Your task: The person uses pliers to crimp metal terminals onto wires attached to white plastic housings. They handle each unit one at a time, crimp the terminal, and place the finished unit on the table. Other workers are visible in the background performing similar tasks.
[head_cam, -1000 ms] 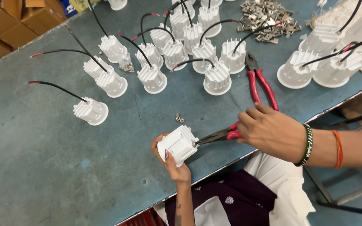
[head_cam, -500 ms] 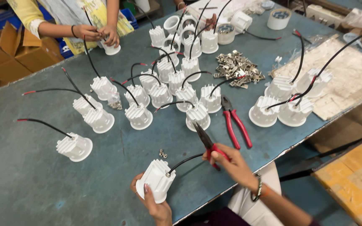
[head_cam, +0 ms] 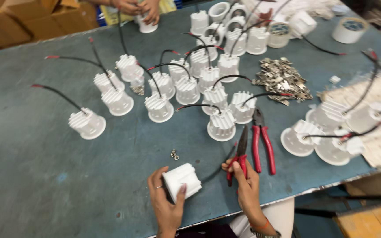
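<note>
Pliers now lifted off housing, pinched in right hand; left hand grips housing, lower centre; wire work apparently finished.

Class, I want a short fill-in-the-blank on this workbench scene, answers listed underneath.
1. The left hand holds a white finned ____.
2. The right hand grips pliers with ____ handles.
3. A second pair of pliers lies on the ____.
4. A heap of small ____ clips sits beyond them.

Missing words: housing; red; table; metal
</note>
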